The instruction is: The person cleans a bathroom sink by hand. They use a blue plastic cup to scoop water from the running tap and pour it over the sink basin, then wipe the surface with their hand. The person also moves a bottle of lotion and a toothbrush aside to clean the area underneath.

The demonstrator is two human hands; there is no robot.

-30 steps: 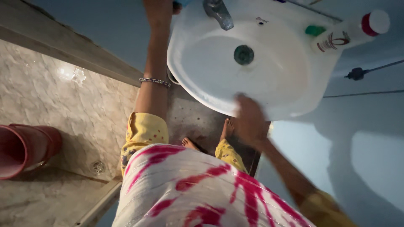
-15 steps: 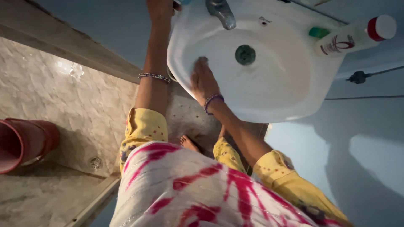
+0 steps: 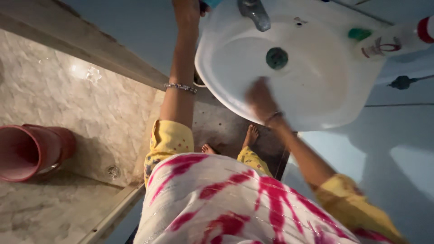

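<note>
A white wash basin (image 3: 316,90) hangs on a pale blue wall, with a metal tap (image 3: 255,13) at its top and a dark drain (image 3: 276,58) in the bowl. My left hand (image 3: 187,10) grips the basin's left rim beside the tap, and a beaded bracelet sits on that wrist. My right hand (image 3: 260,97) lies blurred against the bowl's lower inner wall, near the front rim. Whether anything is under its palm cannot be made out.
A white bottle with a red cap (image 3: 398,40) and a small green thing (image 3: 359,33) rest on the basin's right ledge. A red bucket (image 3: 27,151) stands on the marbled floor at left, near a floor drain (image 3: 113,171). My bare feet (image 3: 251,134) are below the basin.
My right hand swept from the front rim to the bowl's left side, then back down toward the front. My left hand kept its hold on the rim. The view shifted slightly.
</note>
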